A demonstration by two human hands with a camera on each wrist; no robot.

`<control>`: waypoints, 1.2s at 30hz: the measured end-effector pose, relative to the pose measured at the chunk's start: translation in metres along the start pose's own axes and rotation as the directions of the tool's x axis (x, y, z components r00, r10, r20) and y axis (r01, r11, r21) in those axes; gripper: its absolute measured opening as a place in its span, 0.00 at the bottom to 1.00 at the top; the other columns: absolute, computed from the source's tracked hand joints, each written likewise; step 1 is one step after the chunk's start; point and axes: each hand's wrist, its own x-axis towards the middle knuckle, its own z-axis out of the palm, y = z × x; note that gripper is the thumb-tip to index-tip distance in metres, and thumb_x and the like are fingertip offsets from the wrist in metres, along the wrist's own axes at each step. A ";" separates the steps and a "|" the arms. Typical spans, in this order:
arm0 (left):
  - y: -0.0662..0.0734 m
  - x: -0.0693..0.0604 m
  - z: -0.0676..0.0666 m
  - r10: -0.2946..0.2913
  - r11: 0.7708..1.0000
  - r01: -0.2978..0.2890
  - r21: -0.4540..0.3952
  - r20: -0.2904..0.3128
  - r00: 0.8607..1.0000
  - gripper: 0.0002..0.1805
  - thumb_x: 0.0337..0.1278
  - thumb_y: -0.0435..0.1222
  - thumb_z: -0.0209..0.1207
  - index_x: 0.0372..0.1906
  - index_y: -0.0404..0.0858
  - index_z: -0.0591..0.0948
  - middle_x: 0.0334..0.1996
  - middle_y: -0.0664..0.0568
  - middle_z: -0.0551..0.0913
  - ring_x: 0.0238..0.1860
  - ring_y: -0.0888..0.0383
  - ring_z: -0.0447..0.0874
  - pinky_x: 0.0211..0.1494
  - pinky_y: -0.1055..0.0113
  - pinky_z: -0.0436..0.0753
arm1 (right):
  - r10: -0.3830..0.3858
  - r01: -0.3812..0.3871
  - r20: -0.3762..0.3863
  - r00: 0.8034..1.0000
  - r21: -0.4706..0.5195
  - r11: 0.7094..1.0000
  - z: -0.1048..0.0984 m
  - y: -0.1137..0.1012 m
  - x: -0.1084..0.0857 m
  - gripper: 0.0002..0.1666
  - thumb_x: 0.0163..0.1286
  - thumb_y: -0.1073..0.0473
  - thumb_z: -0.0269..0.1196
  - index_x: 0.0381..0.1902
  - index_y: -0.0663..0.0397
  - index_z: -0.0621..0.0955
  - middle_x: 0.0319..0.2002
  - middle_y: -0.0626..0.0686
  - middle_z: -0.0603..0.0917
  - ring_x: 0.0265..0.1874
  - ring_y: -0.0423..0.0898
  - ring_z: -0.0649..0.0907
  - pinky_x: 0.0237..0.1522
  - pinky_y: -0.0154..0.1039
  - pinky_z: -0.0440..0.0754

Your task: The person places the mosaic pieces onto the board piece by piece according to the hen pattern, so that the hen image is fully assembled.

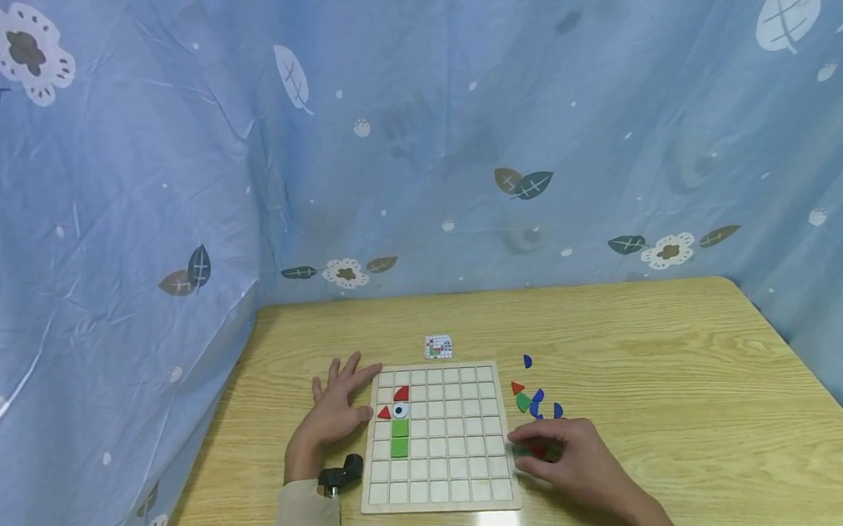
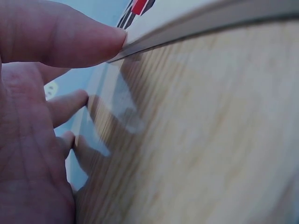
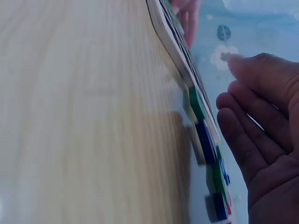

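Observation:
A pale wooden grid board (image 1: 443,507) lies on the table. In its left columns sit a red quarter-round piece (image 1: 401,394), a red triangle (image 1: 384,413), a white disc with a dark dot (image 1: 400,411) and two green squares (image 1: 400,437). My left hand (image 1: 335,410) has its fingers spread beside the board; its thumb (image 2: 88,42) touches the board's edge. At the board's right edge my right hand (image 1: 570,459) hovers over loose pieces, thumb and forefinger apart. In the right wrist view its fingers (image 3: 247,140) bend loosely with nothing visible between them.
Loose pieces lie right of the board: a red triangle (image 1: 518,387), a green piece (image 1: 524,403), several blue ones, including a half-round (image 1: 527,361). A small patterned card (image 1: 439,347) lies beyond the board. Blue curtains (image 1: 410,130) stand behind the wooden table (image 1: 663,359).

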 end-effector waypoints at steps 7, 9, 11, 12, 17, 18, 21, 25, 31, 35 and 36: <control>-0.001 0.000 0.001 0.000 1.000 0.000 0.002 -0.003 1.000 0.43 0.57 0.28 0.65 0.81 0.44 0.74 0.90 0.36 0.47 0.89 0.28 0.25 0.80 0.24 0.18 | -0.024 0.028 0.055 0.998 -0.065 0.997 -0.009 0.003 0.000 0.19 0.62 0.65 0.81 0.50 0.44 0.93 0.46 0.42 0.95 0.41 0.37 0.90 0.46 0.35 0.90; -0.001 -0.001 0.002 0.000 1.000 0.000 0.004 -0.003 1.000 0.43 0.57 0.28 0.65 0.81 0.44 0.74 0.90 0.36 0.47 0.89 0.28 0.25 0.80 0.24 0.18 | -0.036 0.044 0.097 0.995 -0.079 0.996 -0.009 0.003 0.001 0.20 0.63 0.66 0.80 0.51 0.43 0.93 0.46 0.41 0.94 0.40 0.36 0.88 0.44 0.34 0.89; -0.002 -0.001 0.002 -0.002 1.000 0.002 0.007 -0.003 1.000 0.43 0.57 0.28 0.65 0.82 0.45 0.74 0.90 0.36 0.47 0.89 0.28 0.25 0.80 0.24 0.18 | -0.045 0.057 0.135 0.990 -0.085 0.995 -0.009 0.004 0.003 0.21 0.63 0.68 0.79 0.51 0.43 0.93 0.46 0.41 0.94 0.38 0.35 0.86 0.41 0.33 0.88; -0.002 -0.002 0.003 -0.003 1.000 0.003 0.008 -0.003 1.000 0.43 0.58 0.28 0.65 0.82 0.45 0.74 0.90 0.36 0.47 0.89 0.29 0.25 0.80 0.24 0.18 | -0.051 0.065 0.151 0.987 -0.087 0.994 -0.008 0.004 0.004 0.21 0.63 0.68 0.79 0.51 0.43 0.93 0.45 0.42 0.94 0.36 0.34 0.84 0.40 0.32 0.87; -0.001 -0.003 0.002 -0.001 1.000 0.001 0.002 -0.005 1.000 0.42 0.59 0.28 0.65 0.82 0.44 0.74 0.90 0.36 0.47 0.89 0.29 0.25 0.80 0.24 0.17 | -0.097 0.122 0.165 0.981 -0.150 0.981 -0.007 0.005 0.004 0.19 0.62 0.68 0.79 0.48 0.43 0.93 0.42 0.40 0.93 0.35 0.31 0.82 0.37 0.30 0.85; 0.000 -0.003 0.002 0.000 1.000 0.000 0.000 -0.006 1.000 0.42 0.58 0.28 0.65 0.81 0.43 0.74 0.90 0.35 0.47 0.89 0.28 0.25 0.80 0.24 0.17 | -0.106 0.133 0.163 0.981 -0.165 0.977 -0.008 0.005 0.003 0.18 0.62 0.67 0.79 0.47 0.42 0.93 0.41 0.39 0.92 0.35 0.30 0.81 0.36 0.30 0.85; 0.000 -0.003 0.002 0.001 1.000 -0.001 -0.002 -0.007 1.000 0.42 0.58 0.28 0.65 0.81 0.43 0.74 0.90 0.35 0.47 0.89 0.28 0.25 0.80 0.24 0.17 | -0.143 0.172 0.145 0.979 -0.212 0.962 -0.009 0.004 0.001 0.16 0.62 0.66 0.80 0.45 0.42 0.92 0.39 0.37 0.91 0.34 0.30 0.80 0.35 0.29 0.83; 0.000 -0.003 0.002 -0.005 1.000 0.005 -0.002 -0.005 1.000 0.42 0.58 0.28 0.65 0.81 0.43 0.74 0.90 0.36 0.47 0.89 0.29 0.25 0.80 0.25 0.17 | -0.181 0.205 0.125 0.976 -0.229 0.951 -0.012 0.004 -0.006 0.16 0.61 0.66 0.81 0.43 0.43 0.92 0.37 0.37 0.90 0.32 0.29 0.79 0.33 0.28 0.81; 0.000 -0.002 0.001 -0.003 1.000 0.003 0.003 -0.005 1.000 0.43 0.59 0.28 0.66 0.82 0.44 0.74 0.90 0.36 0.46 0.89 0.29 0.25 0.80 0.25 0.17 | -0.173 0.199 0.120 0.978 -0.248 0.948 -0.020 0.002 -0.015 0.17 0.61 0.67 0.80 0.44 0.41 0.92 0.38 0.36 0.91 0.33 0.28 0.78 0.34 0.29 0.81; 0.000 -0.001 0.001 -0.004 1.000 0.004 0.008 -0.005 1.000 0.43 0.58 0.28 0.66 0.82 0.45 0.74 0.90 0.36 0.46 0.89 0.29 0.25 0.81 0.26 0.17 | -0.183 0.209 0.117 0.976 -0.265 0.942 -0.021 0.002 -0.017 0.19 0.60 0.68 0.81 0.46 0.41 0.92 0.39 0.36 0.91 0.33 0.29 0.78 0.34 0.29 0.80; 0.001 -0.001 0.001 -0.004 1.000 0.004 0.006 -0.005 1.000 0.43 0.57 0.28 0.66 0.82 0.45 0.74 0.90 0.36 0.46 0.89 0.29 0.25 0.81 0.26 0.17 | -0.188 0.212 0.117 0.975 -0.257 0.943 -0.020 0.003 -0.017 0.20 0.59 0.68 0.81 0.46 0.42 0.92 0.40 0.36 0.91 0.33 0.29 0.78 0.34 0.29 0.80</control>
